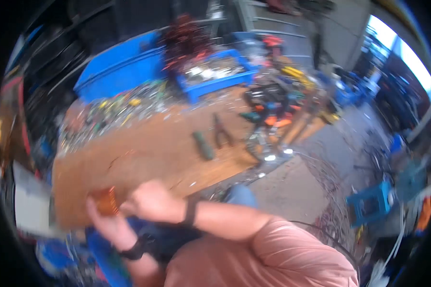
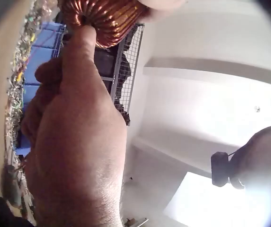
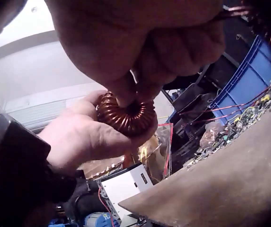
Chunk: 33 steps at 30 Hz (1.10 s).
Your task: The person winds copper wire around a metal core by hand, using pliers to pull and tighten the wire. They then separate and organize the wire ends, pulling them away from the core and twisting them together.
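Observation:
A ring-shaped coil wound with copper wire (image 1: 105,201) is in my left hand (image 1: 114,230), held up over the near left corner of the wooden table (image 1: 143,148). In the left wrist view, the left thumb (image 2: 81,52) lies along the coil (image 2: 109,21) with its tip at the middle hole. My right hand (image 1: 153,202) is close beside it, fingers curled. Seen from the right wrist, the right hand (image 3: 140,42) pinches at the coil's hole (image 3: 119,116), and copper wire (image 3: 235,13) shows by the fist; the fingers mostly hide the pinched part.
Pliers (image 1: 220,131) and a green-handled tool (image 1: 203,146) lie mid-table. Small scraps (image 1: 124,107) line the back edge, before a blue bin (image 1: 124,69). A shallow blue tray (image 1: 220,85) of metal pieces stands near a dark red wire heap (image 1: 184,43). More tools (image 1: 273,107) crowd the right end.

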Each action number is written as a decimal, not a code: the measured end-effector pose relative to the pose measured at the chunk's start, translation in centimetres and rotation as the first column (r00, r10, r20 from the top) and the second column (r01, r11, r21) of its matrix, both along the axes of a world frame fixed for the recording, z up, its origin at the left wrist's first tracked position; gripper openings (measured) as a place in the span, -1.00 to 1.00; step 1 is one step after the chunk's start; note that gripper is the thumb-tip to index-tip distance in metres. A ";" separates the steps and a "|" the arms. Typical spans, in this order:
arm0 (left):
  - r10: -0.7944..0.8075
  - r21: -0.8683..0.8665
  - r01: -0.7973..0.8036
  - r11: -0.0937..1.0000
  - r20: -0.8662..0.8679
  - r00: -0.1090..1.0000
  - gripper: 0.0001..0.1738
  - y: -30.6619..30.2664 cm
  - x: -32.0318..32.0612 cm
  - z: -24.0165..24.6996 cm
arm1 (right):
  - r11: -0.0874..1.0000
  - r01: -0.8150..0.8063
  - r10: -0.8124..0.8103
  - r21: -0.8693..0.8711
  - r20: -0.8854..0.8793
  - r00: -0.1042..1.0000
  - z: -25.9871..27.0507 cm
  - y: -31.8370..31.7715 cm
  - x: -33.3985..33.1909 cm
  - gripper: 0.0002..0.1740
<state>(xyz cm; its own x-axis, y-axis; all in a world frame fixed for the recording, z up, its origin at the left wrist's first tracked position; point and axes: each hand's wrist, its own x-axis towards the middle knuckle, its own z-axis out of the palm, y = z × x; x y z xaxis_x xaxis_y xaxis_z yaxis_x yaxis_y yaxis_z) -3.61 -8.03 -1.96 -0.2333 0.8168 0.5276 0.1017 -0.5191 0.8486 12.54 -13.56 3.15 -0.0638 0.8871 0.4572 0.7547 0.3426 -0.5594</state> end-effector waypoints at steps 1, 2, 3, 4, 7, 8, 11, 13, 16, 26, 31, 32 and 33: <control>-0.030 -0.024 0.033 0.999 0.114 0.993 -0.49 0.4 0.0 0.0 | 1.000 0.014 -0.013 0.015 -0.040 0.999 -0.7 0.4 -0.2 -0.57; -0.051 -0.041 0.062 0.997 0.228 0.972 -0.51 0.8 -0.1 0.0 | 0.999 0.018 -0.015 0.033 -0.084 0.996 -1.4 0.8 -0.3 -0.56; -0.163 -0.087 0.282 0.955 0.641 0.750 -0.60 1.4 -0.4 1.8 | 0.998 0.047 -0.042 0.050 -0.094 0.995 -1.7 0.8 -0.5 -0.56; -0.169 -0.055 0.204 0.977 0.380 0.910 -0.59 0.9 -0.2 1.9 | 0.996 0.067 -0.061 0.061 -0.103 0.993 -1.8 0.5 -0.5 -0.56; -0.170 0.092 0.157 0.983 0.161 0.972 -0.50 0.6 -0.1 1.8 | 0.996 0.061 -0.051 0.063 -0.156 0.987 -1.6 0.3 -0.3 -0.58; -0.250 0.127 0.227 0.966 0.205 0.946 -0.49 0.6 -0.3 1.6 | 0.995 0.043 -0.028 0.089 -0.163 0.986 -1.7 0.4 -0.1 -0.59; -0.060 0.199 0.094 0.975 -0.170 0.984 -0.47 -2.4 1.3 5.8 | 0.992 -0.004 0.021 0.122 -0.140 0.990 -2.0 0.5 0.2 -0.62; -0.199 0.181 0.198 0.963 -0.012 0.980 -0.49 -1.8 0.9 4.8 | 0.990 0.006 0.010 0.138 -0.116 0.993 -2.0 -0.1 0.1 -0.63; -0.405 0.184 0.371 0.910 0.214 0.889 -0.52 -1.5 0.4 4.9 | 0.989 0.001 0.022 0.149 -0.152 0.988 -2.1 -1.2 0.5 -0.59; -0.659 0.161 0.662 0.732 0.415 0.627 -0.60 -2.7 2.0 6.8 | 0.993 -0.017 0.053 0.114 -0.325 0.944 -4.9 -2.2 0.7 -0.62; -0.469 -0.055 0.520 0.852 0.362 0.806 -0.41 -2.5 2.4 5.2 | 0.996 -0.002 0.023 0.090 -0.228 0.973 -3.8 -4.3 1.4 -0.65; -0.466 -0.099 0.546 0.832 0.410 0.784 -0.40 -2.6 2.5 5.3 | 0.996 0.017 0.003 0.091 -0.214 0.977 -3.9 -4.5 1.0 -0.66; -0.458 -0.138 0.570 0.810 0.458 0.762 -0.40 -2.6 2.6 5.5 | 0.997 0.064 -0.050 0.052 -0.223 0.973 -4.3 -4.6 0.3 -0.64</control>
<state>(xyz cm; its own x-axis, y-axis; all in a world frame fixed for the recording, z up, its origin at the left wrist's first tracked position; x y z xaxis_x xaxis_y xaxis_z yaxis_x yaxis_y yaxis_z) -0.98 -10.59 3.51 0.1250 0.9616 0.2442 -0.4793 -0.1570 0.8635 12.85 -18.19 -1.11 0.0949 0.8577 0.5054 0.6333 0.3397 -0.6954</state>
